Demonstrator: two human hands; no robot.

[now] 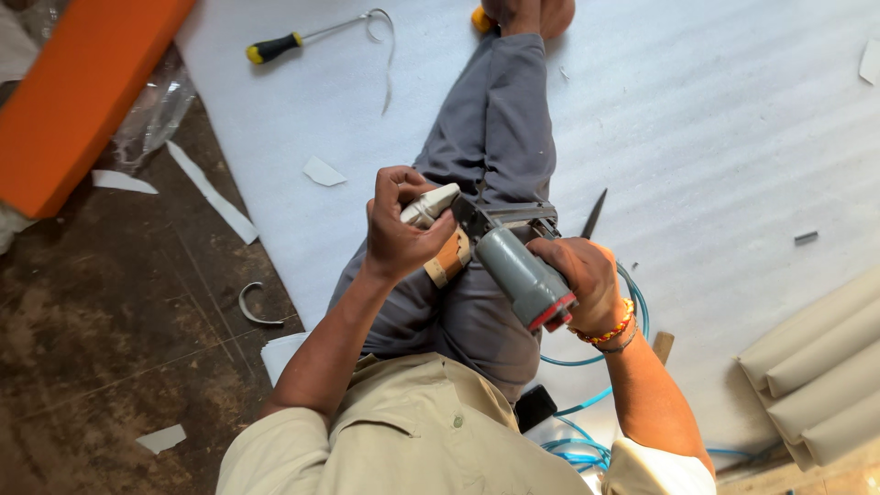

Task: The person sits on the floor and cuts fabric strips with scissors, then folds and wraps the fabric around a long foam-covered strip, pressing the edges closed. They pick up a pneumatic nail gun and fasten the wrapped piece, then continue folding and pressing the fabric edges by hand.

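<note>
I sit on a white foam sheet (715, 119) with one leg in grey trousers (495, 119) stretched out. My right hand (587, 275) grips a grey pneumatic tool (522, 275) with a red end, held over my lap. My left hand (399, 225) is closed around a pale beige piece (431, 203) at the tool's front end, where a tan strap (449, 261) hangs down. A blue air hose (587, 440) curls by my right side.
A screwdriver with a black and yellow handle (275, 46) lies at the sheet's far left. An orange board (73, 101) leans at left over the dark floor. Beige rolled cushions (816, 376) lie at right. A dark pointed blade (593, 215) lies beside my knee. Paper scraps dot the floor.
</note>
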